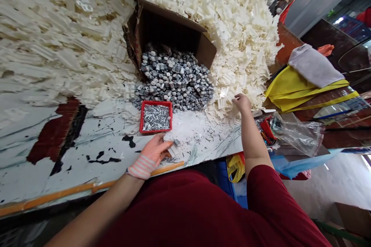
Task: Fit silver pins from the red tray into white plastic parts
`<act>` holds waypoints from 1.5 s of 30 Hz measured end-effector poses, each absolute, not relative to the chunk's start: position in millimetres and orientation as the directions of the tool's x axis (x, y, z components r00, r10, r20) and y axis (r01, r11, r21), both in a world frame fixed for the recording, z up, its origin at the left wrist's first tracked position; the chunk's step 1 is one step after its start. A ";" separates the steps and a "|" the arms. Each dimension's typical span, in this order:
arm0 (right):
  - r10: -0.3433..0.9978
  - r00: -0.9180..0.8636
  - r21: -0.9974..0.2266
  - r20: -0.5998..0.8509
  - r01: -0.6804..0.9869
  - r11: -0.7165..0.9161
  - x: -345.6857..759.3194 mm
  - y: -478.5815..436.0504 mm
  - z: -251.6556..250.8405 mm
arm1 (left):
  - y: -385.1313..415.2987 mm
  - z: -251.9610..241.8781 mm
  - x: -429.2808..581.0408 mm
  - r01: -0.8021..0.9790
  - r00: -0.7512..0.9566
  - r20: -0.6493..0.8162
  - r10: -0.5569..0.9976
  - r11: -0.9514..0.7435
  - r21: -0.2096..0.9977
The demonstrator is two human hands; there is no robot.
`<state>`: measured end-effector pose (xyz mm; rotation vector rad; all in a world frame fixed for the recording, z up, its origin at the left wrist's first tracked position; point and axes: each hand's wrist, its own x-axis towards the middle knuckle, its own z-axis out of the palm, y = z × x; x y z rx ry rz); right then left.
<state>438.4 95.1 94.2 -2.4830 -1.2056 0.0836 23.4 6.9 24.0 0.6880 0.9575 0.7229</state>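
Far left, the surface is white paint, chipped, with dark red and black patches; an orange wooden strip runs along its near edge. White plastic pieces cover the upper left, with more in a heap at top centre and right, too many and too jumbled to make out single shapes.

The left hand, with a striped cloth wrap at the wrist, is curled around a small white plastic piece next to a small grey metal part. The fingers partly hide both, so it can't be told if the hand is really gripping. The piece's long axis seems to slant toward the hand, but that's hard to make out. A few metal bits lie just under the hand.

Just above it sits a red tray full of thin silver pins. Behind that, a tipped cardboard box opens toward the person, with grey metal parts spilling out onto the surface.

The right hand is loose and open, fingertips resting on the white heap's edge. Further right, partly cut off: a clear plastic bag, a yellow cloth and a grey cloth.
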 end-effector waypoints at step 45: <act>0.939 -0.328 -0.920 -0.107 0.391 0.032 184.5 -2.9 38.2 | -10.9 47.2 12.9 0.310 0.262 -0.044 0.964 -0.041 0.950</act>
